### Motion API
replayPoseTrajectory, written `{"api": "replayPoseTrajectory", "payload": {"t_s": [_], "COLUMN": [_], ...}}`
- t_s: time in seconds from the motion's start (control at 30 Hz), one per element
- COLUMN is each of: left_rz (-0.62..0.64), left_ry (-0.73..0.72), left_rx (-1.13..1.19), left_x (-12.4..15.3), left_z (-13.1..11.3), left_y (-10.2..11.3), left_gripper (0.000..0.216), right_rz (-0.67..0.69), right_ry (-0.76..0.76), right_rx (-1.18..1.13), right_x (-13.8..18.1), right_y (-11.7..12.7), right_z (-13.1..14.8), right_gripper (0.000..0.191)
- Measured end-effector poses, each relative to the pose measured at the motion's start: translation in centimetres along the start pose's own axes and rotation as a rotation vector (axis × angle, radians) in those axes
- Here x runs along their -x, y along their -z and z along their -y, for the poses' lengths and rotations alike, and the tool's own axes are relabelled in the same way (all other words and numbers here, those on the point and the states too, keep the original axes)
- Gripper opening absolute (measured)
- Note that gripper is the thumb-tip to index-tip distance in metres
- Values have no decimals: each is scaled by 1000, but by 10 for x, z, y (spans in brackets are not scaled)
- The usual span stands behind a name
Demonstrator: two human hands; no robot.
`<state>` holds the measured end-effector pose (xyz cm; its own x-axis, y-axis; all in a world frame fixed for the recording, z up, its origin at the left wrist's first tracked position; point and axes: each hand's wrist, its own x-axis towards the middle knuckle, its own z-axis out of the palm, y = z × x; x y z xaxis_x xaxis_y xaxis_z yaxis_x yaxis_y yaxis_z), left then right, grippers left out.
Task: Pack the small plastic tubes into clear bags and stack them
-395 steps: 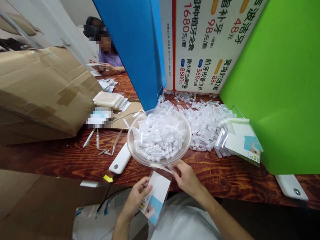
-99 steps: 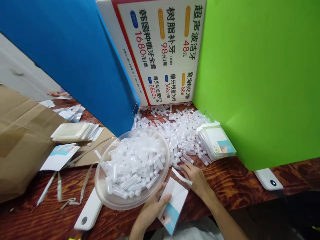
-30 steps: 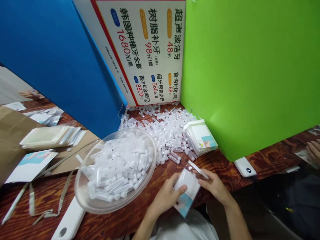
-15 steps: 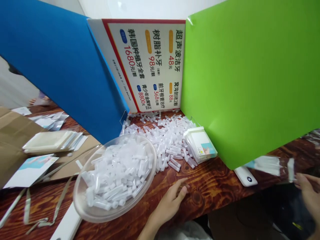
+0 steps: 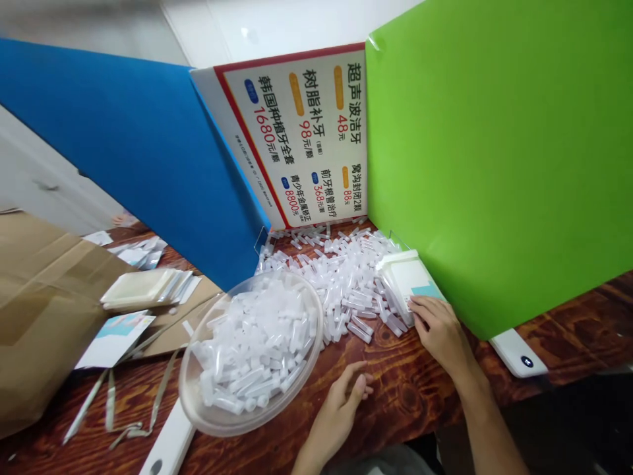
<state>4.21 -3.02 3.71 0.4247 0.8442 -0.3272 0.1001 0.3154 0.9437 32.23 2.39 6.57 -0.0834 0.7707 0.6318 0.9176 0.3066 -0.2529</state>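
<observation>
My right hand (image 5: 439, 330) reaches to the stack of clear bags with cards (image 5: 406, 278) against the green panel, fingers curled onto its near edge. My left hand (image 5: 346, 399) rests on the wooden table (image 5: 405, 389) beside the clear plastic bowl (image 5: 232, 417), fingers loosely spread and holding nothing. The bowl is heaped with small translucent tubes (image 5: 257, 340). More loose tubes (image 5: 341, 274) lie piled between the bowl and the stack.
A blue panel (image 5: 138, 152), a printed price board (image 5: 301, 138) and a green panel (image 5: 499, 152) wall the space. A cardboard box (image 5: 44, 310), stacked bags (image 5: 146, 289), a loose card (image 5: 116, 330) and plastic strips (image 5: 119, 409) lie left. White devices (image 5: 519, 353) sit under the panels.
My right hand has swung back from the far right, without the filled bag, and landed on the stack of bags. My left hand stays on the table by the bowl.
</observation>
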Motion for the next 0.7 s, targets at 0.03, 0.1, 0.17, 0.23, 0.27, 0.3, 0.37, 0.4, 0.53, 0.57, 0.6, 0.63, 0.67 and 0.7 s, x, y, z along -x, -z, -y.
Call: {"api": "replayPoseTrajectory", "payload": {"t_s": [0.03, 0.1, 0.17, 0.23, 0.27, 0.3, 0.37, 0.4, 0.53, 0.57, 0.6, 0.63, 0.67, 0.7], "left_rz": [-28, -82, -103, -73, -54, -45, -76, -103, -126, -117, -117, -122, -135, -156], "left_ry": [-4, -2, 17, 40, 48, 53, 61, 67, 139, 157, 171, 186, 199, 210], "left_rx": [33, 128, 255, 402, 463, 500, 486, 451, 324, 297, 267, 239, 213, 190], "left_x": [0, -1, -4, -10, -13, -16, -20, -20, -3, 5, 13, 21, 29, 36], "left_z": [1, 2, 1, -1, -2, -3, -4, -4, -4, -4, -5, -5, -5, -5], "left_y": [3, 7, 8, 7, 5, 4, 3, 5, 24, 31, 38, 44, 50, 54], "left_gripper": [61, 67, 72, 74, 75, 74, 68, 64, 53, 53, 53, 53, 54, 53], "right_rz": [-20, -95, -195, -211, -168, -93, 74, 125, 161, 203, 279, 377, 475, 559], "right_ry": [32, 78, 108, 153, 192, 236, 289, 268, -89, -173, -232, -270, -291, -301], "right_rx": [19, 43, 23, -80, -166, -268, -464, -529, -458, -384, -302, -225, -160, -113], "right_x": [2, 8, 16, 25, 30, 34, 41, 43, 30, 21, 11, 0, -10, -19], "right_y": [-1, 3, 11, 17, 19, 19, 14, 8, -27, -37, -48, -57, -65, -72], "right_z": [0, 4, 20, 45, 60, 74, 95, 101, 96, 93, 90, 89, 90, 91], "right_gripper": [24, 19, 17, 19, 21, 21, 17, 14, 17, 15, 12, 11, 10, 11]}}
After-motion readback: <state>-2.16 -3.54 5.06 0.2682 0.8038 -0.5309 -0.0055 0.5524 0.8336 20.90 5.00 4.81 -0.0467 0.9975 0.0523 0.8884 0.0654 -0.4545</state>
